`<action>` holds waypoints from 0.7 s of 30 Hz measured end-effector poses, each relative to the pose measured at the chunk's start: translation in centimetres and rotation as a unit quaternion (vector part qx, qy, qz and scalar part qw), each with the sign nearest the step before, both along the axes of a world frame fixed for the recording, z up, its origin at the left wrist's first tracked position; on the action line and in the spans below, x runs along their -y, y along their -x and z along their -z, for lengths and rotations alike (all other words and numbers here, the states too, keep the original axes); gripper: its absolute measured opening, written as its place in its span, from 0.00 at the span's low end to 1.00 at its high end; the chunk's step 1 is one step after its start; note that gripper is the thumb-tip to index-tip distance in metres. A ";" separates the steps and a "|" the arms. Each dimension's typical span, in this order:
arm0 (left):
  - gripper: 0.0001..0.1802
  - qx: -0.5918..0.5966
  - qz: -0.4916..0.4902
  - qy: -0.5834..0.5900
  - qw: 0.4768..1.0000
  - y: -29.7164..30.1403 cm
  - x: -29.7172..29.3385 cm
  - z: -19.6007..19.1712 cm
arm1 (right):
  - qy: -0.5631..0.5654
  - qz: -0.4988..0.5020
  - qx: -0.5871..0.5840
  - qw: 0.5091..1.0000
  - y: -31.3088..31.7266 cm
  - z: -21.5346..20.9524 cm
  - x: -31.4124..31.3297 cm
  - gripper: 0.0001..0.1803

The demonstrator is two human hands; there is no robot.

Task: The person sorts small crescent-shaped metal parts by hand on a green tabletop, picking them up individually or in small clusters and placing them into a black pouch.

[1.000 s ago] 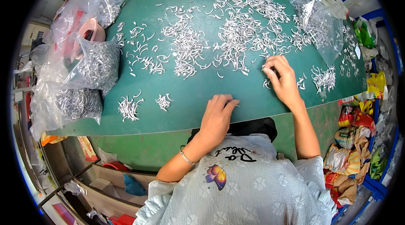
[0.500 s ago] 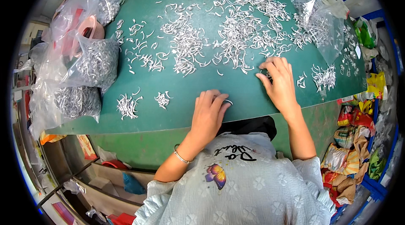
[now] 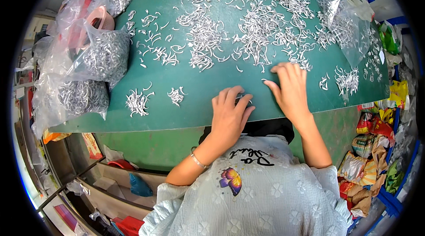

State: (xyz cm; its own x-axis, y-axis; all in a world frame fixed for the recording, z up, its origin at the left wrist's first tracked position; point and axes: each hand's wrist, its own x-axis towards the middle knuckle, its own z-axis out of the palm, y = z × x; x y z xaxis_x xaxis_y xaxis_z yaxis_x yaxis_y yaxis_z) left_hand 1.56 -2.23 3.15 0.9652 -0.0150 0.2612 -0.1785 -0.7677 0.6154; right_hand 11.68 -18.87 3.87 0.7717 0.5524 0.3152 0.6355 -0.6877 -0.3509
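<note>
My left hand (image 3: 227,114) is near the table's front edge, its fingers curled over a small curved silver metal piece (image 3: 246,100) that shows between the fingers and thumb. My right hand (image 3: 290,89) reaches over the table at the near side of the big pile, thumb and fingers spread apart. A tiny silver bit shows at its thumb tip; I cannot tell whether it touches. Loose curved metal pieces form a large pile (image 3: 256,32) beyond my hands and another pile (image 3: 204,37) left of it. Two small heaps, one larger (image 3: 137,102) and one smaller (image 3: 176,96), lie left of my left hand.
Clear plastic bags full of metal pieces (image 3: 106,57) crowd the table's left side, beside a pink container (image 3: 101,18). Another filled bag (image 3: 343,26) lies at the right. A neat heap (image 3: 347,80) sits near the right edge. Packages (image 3: 361,165) fill a blue rack on the right.
My left hand has shifted slightly right, its thumb further from the fingers. My right hand's fingers have spread. The whole view has shifted a little, moving the table's contents up and right.
</note>
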 end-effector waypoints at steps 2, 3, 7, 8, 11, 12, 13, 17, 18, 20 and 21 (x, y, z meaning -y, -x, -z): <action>0.26 -0.014 -0.012 0.030 0.999 0.1 0.0 0.5 | 0.016 -0.017 0.006 1.000 0.3 1.0 -0.3 0.09; 0.27 -0.024 -0.018 0.045 0.999 0.1 -0.1 0.6 | 0.022 -0.027 0.001 0.999 0.9 0.9 -0.5 0.08; 0.28 -0.031 -0.066 0.075 0.995 1.4 -1.4 -0.5 | 0.007 -0.057 -0.029 0.998 2.6 -0.1 -0.9 0.07; 0.29 -0.035 -0.068 0.071 0.995 1.8 -1.7 -0.4 | -0.008 -0.052 -0.025 0.998 2.6 -0.4 -1.2 0.06; 0.29 -0.063 -0.072 0.075 0.993 2.9 -2.1 -0.7 | -0.039 -0.074 -0.067 0.994 3.2 0.3 -2.1 0.06; 0.28 -0.069 -0.074 0.076 0.992 3.2 -2.0 -0.7 | -0.046 -0.090 -0.088 0.991 3.2 0.7 -2.4 0.06; 0.28 -0.075 -0.076 0.078 0.991 3.4 -1.9 -0.7 | -0.044 -0.084 -0.085 0.992 3.2 0.5 -2.3 0.07; 0.25 -0.065 -0.066 0.043 0.995 2.6 -1.9 -0.7 | -0.058 -0.074 -0.084 0.992 3.1 -0.9 -2.0 0.09; 0.23 -0.065 -0.054 0.032 0.996 2.1 -1.8 -0.6 | -0.068 -0.073 -0.085 0.991 3.1 -1.1 -2.0 0.09; 0.19 -0.051 -0.048 0.024 0.997 1.6 -1.8 -0.2 | -0.056 -0.089 -0.089 0.990 3.7 0.0 -2.3 0.10; 0.17 -0.037 -0.054 0.026 0.998 1.3 -1.9 0.2 | -0.051 -0.097 -0.091 0.990 3.9 0.6 -2.5 0.11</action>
